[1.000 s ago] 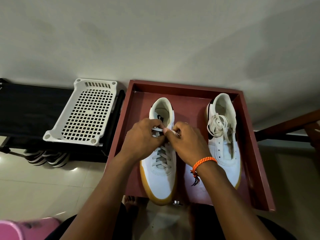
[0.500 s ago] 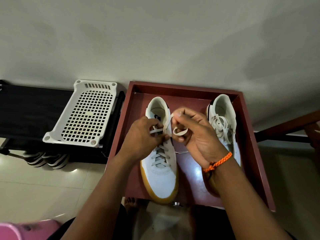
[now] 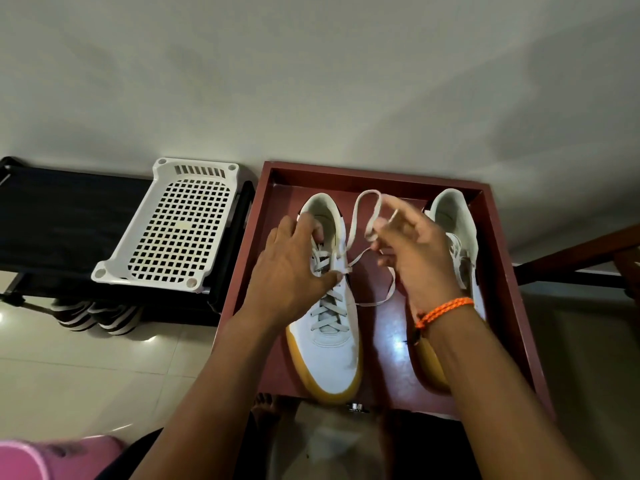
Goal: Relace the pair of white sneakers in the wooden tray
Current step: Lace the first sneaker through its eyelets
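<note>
Step in hand, judged: tying off the lace at the top of the left-hand sneaker.

Left to right. Left hand on the upper eyelets of the left-hand sneaker, grip pressed down on the crossing of the lace, fingers curled over the tongue; whether pinching the lace or only pinning it, cannot tell. Lace loop raised between the shoes, free run trailing onto the tray floor. Right hand lifted above the tray, grip pinching that loop, outer fingers spread and blurred.

Advised: keep the crossing pinned flat so the lower rows stay snug; draw the loop evenly, untwisted; mind the slack end against snagging.

Both shoes inside the wooden tray, toes toward the wearer. Right-hand sneaker partly hidden, laces bunched loose.

Count: sneakers, two; tray, one; white perforated basket, one; orange wristband, one.
</note>
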Action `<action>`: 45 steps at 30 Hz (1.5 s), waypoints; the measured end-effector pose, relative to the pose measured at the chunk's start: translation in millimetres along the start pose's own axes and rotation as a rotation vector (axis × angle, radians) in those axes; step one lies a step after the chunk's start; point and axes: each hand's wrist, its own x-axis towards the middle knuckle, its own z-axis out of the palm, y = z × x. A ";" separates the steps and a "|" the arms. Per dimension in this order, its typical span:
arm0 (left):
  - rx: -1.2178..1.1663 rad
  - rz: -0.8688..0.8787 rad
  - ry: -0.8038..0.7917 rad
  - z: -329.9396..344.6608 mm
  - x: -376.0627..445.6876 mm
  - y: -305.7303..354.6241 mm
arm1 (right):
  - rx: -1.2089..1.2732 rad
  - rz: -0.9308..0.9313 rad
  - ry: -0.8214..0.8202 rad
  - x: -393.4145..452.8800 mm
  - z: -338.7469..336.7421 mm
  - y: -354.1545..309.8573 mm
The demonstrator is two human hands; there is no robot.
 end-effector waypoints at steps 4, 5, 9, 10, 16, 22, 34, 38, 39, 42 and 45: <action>0.158 0.174 0.078 6.0 -3.7 9.8 | -0.624 0.063 0.210 8.4 -5.8 29.3; 0.220 0.198 0.067 11.1 -4.8 13.1 | -0.616 0.047 0.188 8.5 -5.1 32.3; 0.365 0.225 0.091 26.1 -5.6 16.7 | -0.545 -0.035 0.087 2.7 7.5 28.3; 0.376 0.229 0.108 26.6 -4.6 16.6 | -0.544 -0.055 0.076 2.3 9.7 28.4; 0.028 0.055 0.036 16.5 -1.6 20.5 | -0.480 -0.131 0.130 4.5 5.0 30.4; -0.927 -0.257 0.079 -16.4 6.8 10.4 | -0.331 -0.213 -0.042 -8.9 17.7 15.2; -1.234 -0.327 0.230 -40.2 10.2 -11.4 | -0.329 0.058 -0.578 -13.9 -12.0 -11.8; -1.184 -0.309 0.160 -39.1 9.0 -13.5 | -0.484 0.039 -0.397 -11.5 -22.2 -7.7; -1.151 -0.292 0.120 -36.9 9.1 -12.3 | -0.392 -0.028 -0.302 -12.2 -13.4 -5.2; -1.059 -0.249 0.018 -29.4 8.8 -5.8 | -0.213 -0.160 -0.250 -19.6 21.2 -1.8; -1.040 -0.252 -0.009 -27.1 7.8 -3.9 | -0.293 -0.228 -0.321 -27.9 41.5 9.1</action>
